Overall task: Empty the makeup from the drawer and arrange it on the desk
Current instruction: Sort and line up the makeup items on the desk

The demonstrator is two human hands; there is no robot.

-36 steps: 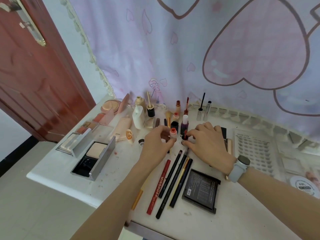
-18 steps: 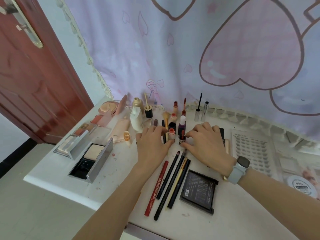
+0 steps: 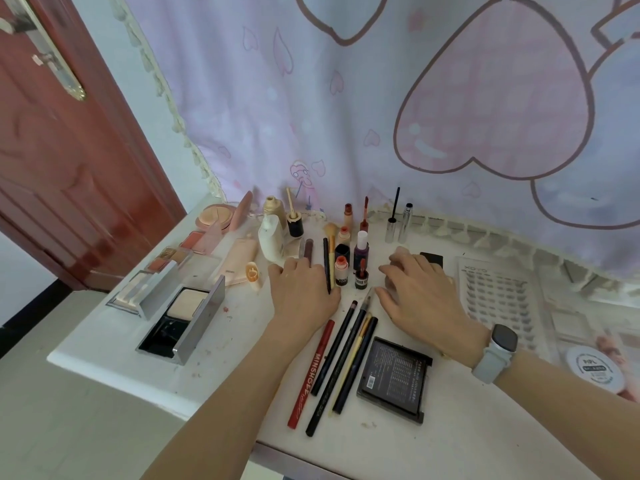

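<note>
Makeup is spread over the white desk [image 3: 114,344]. My left hand [image 3: 303,296] lies flat, palm down, left of a small orange-capped bottle [image 3: 341,270] and a dark pot with a red wand [image 3: 361,277]; it holds nothing. My right hand [image 3: 419,296], with a watch on the wrist, rests palm down to their right, fingers relaxed. Below the hands lie a red pencil [image 3: 310,374] and several dark pencils [image 3: 341,362] side by side, then a black palette [image 3: 394,379].
An open powder compact [image 3: 180,318] and silver palette [image 3: 149,289] lie left. Bottles, a brush [image 3: 331,251] and mascara tubes [image 3: 398,223] stand at the back by the heart-print curtain. A lash tray [image 3: 498,299] and round white jar [image 3: 594,368] are right. A red door [image 3: 69,150] stands left.
Both hands let go of the small bottles and drew apart, settling flat on the desk. The orange-capped bottle and the dark pot now stand free between them.
</note>
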